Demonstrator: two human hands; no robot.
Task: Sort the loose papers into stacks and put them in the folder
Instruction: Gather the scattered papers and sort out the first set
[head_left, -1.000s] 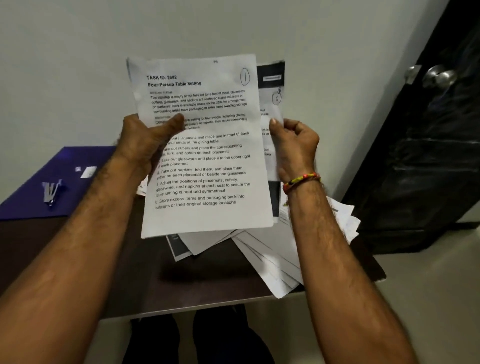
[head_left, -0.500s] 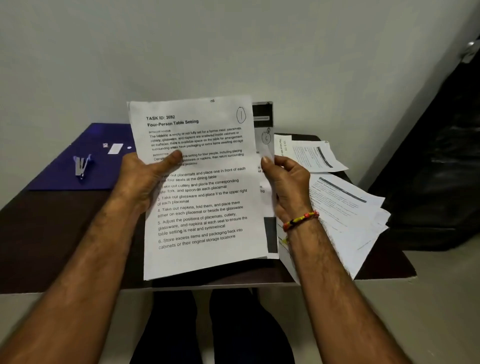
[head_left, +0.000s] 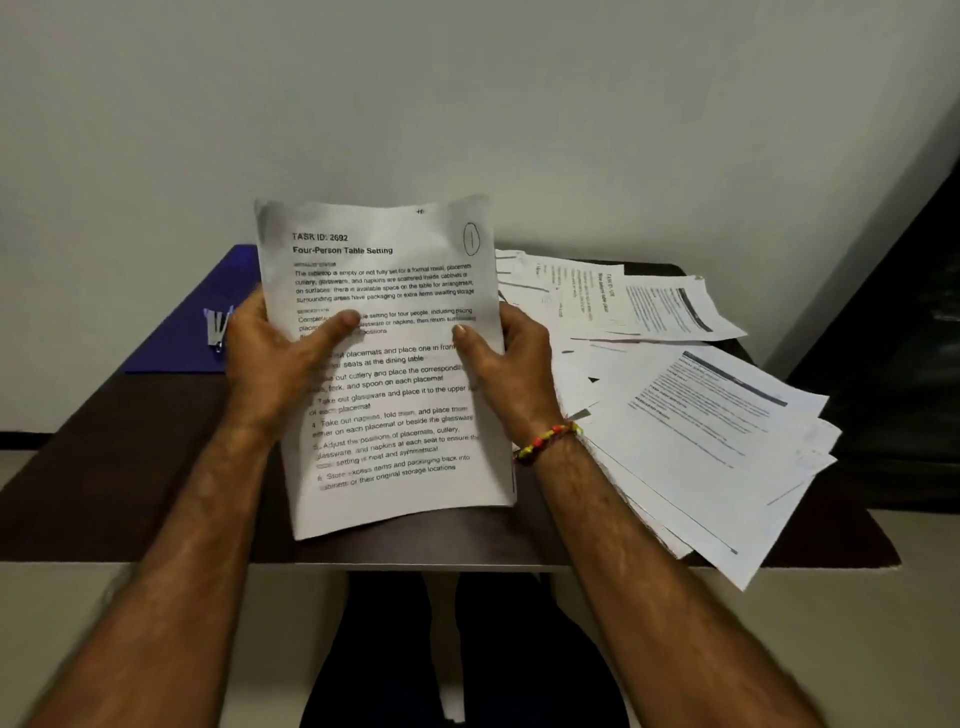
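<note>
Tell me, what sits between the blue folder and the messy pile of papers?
In the head view, both hands hold the printed white sheets upright between the blue folder and the loose paper pile.

The sheet (head_left: 384, 364) in my hands is white with black print. Left of my left hand (head_left: 275, 364) lies a deep blue folder (head_left: 208, 312); my right wrist wears a red-and-yellow beaded bracelet (head_left: 545, 441) over the dark brown table (head_left: 130, 467).

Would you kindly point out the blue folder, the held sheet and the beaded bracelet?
blue folder (head_left: 171, 340): head view, bare cover.
held sheet (head_left: 387, 291): head view, upper printed text.
beaded bracelet (head_left: 545, 440): head view, beads on the right wrist.
</note>
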